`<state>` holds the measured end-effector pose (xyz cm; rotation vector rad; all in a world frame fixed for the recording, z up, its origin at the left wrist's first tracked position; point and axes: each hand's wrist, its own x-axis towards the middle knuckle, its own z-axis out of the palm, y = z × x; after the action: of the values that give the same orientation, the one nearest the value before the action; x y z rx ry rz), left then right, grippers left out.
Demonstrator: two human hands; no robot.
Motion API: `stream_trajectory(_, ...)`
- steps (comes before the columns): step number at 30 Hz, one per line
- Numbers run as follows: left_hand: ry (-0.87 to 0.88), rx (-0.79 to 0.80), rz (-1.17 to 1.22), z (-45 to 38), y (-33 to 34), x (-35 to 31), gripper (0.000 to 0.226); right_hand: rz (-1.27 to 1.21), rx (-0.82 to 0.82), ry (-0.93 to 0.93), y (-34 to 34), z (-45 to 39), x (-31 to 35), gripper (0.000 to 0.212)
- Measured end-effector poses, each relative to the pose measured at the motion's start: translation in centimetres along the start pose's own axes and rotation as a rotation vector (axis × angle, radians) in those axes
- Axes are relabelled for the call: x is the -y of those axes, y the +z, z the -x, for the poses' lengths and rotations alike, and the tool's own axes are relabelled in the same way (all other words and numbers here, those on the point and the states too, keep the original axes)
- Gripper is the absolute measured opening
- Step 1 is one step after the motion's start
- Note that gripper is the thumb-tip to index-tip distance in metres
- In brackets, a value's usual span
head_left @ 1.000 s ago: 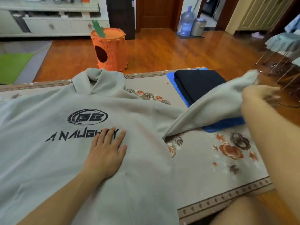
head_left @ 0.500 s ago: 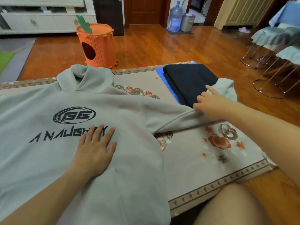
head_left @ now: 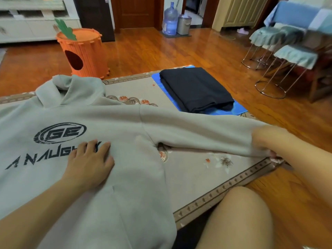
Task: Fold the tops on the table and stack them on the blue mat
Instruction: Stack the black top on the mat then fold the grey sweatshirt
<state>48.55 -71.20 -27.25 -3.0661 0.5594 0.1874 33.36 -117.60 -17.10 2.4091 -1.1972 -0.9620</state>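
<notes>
One folded black top [head_left: 195, 88] is sitting on the blue mat [head_left: 237, 108]; the grey printed hoodie [head_left: 125, 177] is lying unfolded on the table [head_left: 197, 177], left hand [head_left: 89, 164] pressing flat, right hand [head_left: 269, 142] pinching its sleeve cuff.

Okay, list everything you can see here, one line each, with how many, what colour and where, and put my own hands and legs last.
grey hoodie: 1, pale grey with black print, spread flat across the table's left, sleeve stretched right
folded black top: 1, black, on the blue mat
blue mat: 1, blue, far right part of the table
table cover: 1, beige with orange flowers, over the table
carrot-shaped bin: 1, orange with green leaf, floor behind the table
water jug: 1, clear blue, by the far doorway
metal bin: 1, silver, beside the jug
stools: at least 2, teal covers on metal legs, far right
left hand: flat on the hoodie's chest
right hand: blurred, pinching the sleeve cuff
knee: 1, bare, bottom right
</notes>
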Motion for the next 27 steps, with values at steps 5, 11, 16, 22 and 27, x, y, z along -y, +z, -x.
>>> stream_trajectory(5,0.124,-0.086,-0.072,-6.3,-5.8,-2.0,0.024,-0.126,-0.469,-0.366,-0.9,-5.1,2.2,0.043)
stream_trajectory(11,0.238,-0.291,-0.009,-17.2,-9.2,-4.4,0.041,-0.473,-0.463,-0.389,1.5,-9.8,4.6,0.01)
stream_trajectory(16,0.362,0.093,-0.122,-23.2,-8.1,-4.5,0.03,-0.438,-0.483,-0.399,2.7,-10.3,4.1,0.041)
stream_trajectory(22,0.23,-0.443,-0.176,-24.9,-11.3,-1.9,0.01,-0.538,-0.853,-0.207,-3.0,-9.5,2.8,0.011)
stream_trajectory(27,-0.161,-0.479,0.222,-26.2,-13.2,-4.1,0.022,-0.805,-1.168,-0.064,-12.6,-12.1,3.6,0.029)
